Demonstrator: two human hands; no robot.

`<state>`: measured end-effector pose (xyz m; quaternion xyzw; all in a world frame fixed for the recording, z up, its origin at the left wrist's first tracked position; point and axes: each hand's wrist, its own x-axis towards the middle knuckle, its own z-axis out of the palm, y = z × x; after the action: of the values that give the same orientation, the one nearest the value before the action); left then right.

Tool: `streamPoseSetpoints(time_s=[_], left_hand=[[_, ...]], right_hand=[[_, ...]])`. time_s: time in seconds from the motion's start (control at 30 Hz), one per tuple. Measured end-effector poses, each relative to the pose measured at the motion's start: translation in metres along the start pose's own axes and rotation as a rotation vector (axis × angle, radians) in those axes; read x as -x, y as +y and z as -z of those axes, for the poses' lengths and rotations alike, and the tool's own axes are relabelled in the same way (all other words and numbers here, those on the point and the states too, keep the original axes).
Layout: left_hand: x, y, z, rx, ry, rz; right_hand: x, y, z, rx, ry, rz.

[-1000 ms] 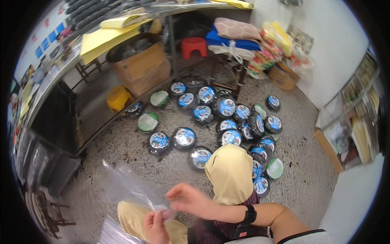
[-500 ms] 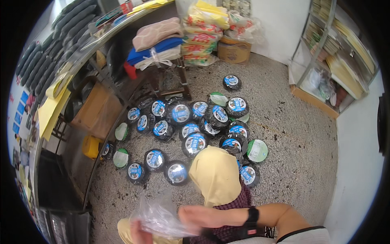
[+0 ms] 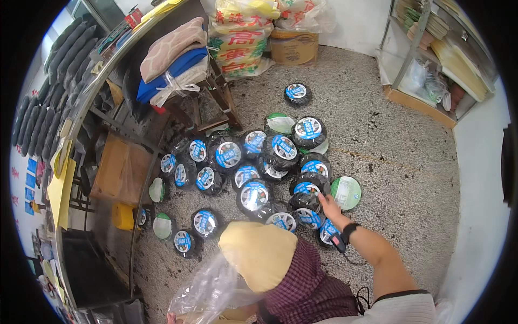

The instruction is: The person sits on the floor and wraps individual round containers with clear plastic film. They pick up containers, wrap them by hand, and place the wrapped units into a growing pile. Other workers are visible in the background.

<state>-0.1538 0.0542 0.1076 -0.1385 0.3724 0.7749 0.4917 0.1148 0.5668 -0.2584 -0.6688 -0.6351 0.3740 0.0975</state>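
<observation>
Right hand (image 3: 334, 212) has left the clear bag (image 3: 213, 283) and reached forward, arm outstretched; round black packets (image 3: 307, 189) on floor (image 3: 404, 205) lie right at its fingers, grip cannot be told. Left hand (image 3: 172, 318), low, partly cut off, holds bag.

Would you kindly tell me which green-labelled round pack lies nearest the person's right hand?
The green-labelled pack just beyond the right hand; it is the rightmost of all the packs, and the other green-labelled packs lie farther off.
</observation>
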Motion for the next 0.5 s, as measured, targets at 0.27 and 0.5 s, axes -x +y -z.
streamPoseSetpoints(time_s=[0.27,0.5], left_hand=[[-0.006,0.01,0.102,0.057,-0.028,0.03],[-0.035,0.018,0.084,0.158,-0.104,0.166]], right_hand=[[0.101,0.042,-0.068,-1.185,-0.845,-0.754],[0.095,0.026,-0.131,-1.652,-0.857,-0.96]])
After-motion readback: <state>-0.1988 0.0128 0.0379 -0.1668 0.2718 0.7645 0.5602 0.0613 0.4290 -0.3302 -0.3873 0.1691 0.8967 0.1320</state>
